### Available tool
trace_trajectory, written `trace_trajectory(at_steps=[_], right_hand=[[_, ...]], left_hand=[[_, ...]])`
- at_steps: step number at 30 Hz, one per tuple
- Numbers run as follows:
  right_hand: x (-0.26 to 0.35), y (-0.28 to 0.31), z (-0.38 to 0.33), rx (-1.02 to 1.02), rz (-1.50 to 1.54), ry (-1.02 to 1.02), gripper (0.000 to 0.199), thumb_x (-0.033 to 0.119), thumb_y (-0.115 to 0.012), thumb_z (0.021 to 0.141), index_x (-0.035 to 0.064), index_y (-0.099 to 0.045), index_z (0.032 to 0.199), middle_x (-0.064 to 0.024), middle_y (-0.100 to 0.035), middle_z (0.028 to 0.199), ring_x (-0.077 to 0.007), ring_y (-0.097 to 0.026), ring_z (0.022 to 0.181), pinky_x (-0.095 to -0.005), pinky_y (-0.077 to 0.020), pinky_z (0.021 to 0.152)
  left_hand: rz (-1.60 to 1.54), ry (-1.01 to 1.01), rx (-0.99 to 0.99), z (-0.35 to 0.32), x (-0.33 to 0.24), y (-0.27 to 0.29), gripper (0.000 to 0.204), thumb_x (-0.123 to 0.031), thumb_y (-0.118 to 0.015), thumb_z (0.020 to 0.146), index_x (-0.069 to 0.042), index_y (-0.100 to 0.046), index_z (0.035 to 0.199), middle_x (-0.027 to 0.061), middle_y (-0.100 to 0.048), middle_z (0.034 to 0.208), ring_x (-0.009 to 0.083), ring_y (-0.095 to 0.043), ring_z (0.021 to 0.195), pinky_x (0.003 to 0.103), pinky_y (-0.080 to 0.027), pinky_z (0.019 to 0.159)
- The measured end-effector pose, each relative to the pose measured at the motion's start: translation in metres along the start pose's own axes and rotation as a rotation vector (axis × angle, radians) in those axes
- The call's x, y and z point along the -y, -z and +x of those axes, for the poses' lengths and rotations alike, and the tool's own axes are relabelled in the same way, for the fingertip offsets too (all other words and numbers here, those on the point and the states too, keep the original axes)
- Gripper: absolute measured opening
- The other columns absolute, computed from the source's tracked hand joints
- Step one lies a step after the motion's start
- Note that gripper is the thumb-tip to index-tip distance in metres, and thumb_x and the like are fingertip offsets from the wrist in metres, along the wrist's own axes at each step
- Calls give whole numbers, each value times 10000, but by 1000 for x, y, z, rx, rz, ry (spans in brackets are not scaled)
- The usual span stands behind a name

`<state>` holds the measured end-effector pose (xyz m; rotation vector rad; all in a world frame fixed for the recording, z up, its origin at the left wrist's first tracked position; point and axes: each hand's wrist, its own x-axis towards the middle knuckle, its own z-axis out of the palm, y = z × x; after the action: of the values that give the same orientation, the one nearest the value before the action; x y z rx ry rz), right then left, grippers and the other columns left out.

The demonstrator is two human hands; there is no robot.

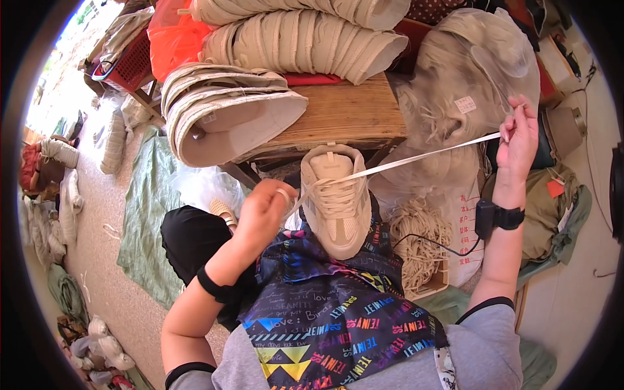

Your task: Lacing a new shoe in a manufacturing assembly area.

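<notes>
A beige sneaker (339,244) rests upright on my apron-covered lap, its toe toward me and its tongue toward the wooden bench. Laces criss-cross the front of it. From its upper eyelets a pale shoelace (429,154) stretches taut up to the right. My right hand (519,133), raised at the far right, pinches that lace near its end. Beside the shoe's left edge, my left hand (263,207) is closed on another stretch of lace running from the eyelets. Its fingertips are partly hidden.
Nested beige shoe uppers (227,123) lie on a wooden bench (344,114), with more stacks behind. A clear plastic bag (474,71) of beige pieces stands at right. Below it, a box holds bundled laces (419,244). Green sheeting (146,195) covers floor at left.
</notes>
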<state>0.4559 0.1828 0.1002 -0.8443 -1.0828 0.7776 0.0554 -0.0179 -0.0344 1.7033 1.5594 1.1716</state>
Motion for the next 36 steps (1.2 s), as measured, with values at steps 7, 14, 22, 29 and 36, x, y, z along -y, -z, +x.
trace_trajectory(at_steps=[7,14,22,29,36], right_hand=[[-7,-18,-21,6,-29,-58,214,134,-568,988,48,-615,1178,-54,-679,987,-38,-467,587,-177,-366,500],[-11,-43,-55,274,-85,-303,196,164,-547,999,63,-638,1138,48,-520,667,-5,-390,525,-151,-302,477],[-4,-61,-74,500,-297,-294,209,219,-549,1007,77,-654,1118,52,-553,688,8,-425,555,-143,-330,515],[-9,-46,-70,390,-211,-248,198,211,-552,1007,79,-662,1104,55,-536,682,2,-424,564,-147,-325,517],[-11,-40,-68,296,-156,-268,195,207,-560,1002,69,-660,1098,52,-539,685,-1,-417,552,-148,-318,505]], left_hand=[[-987,259,-226,8,-15,86,447,-366,-343,1060,-54,-579,844,-17,-444,675,85,-370,599,239,-295,567],[-57,49,-91,2,-15,29,70,-87,-706,875,-28,-726,844,47,-598,793,146,-571,749,285,-451,635],[84,-74,64,22,-7,-23,188,-47,-734,790,-78,-709,974,83,-503,851,274,-532,791,373,-462,700],[105,-114,99,29,-7,-29,158,-31,-723,819,-31,-655,961,80,-473,900,236,-506,786,312,-434,670],[195,-376,35,32,-18,-36,195,39,-658,736,-37,-591,903,121,-513,904,322,-563,812,402,-465,674]])
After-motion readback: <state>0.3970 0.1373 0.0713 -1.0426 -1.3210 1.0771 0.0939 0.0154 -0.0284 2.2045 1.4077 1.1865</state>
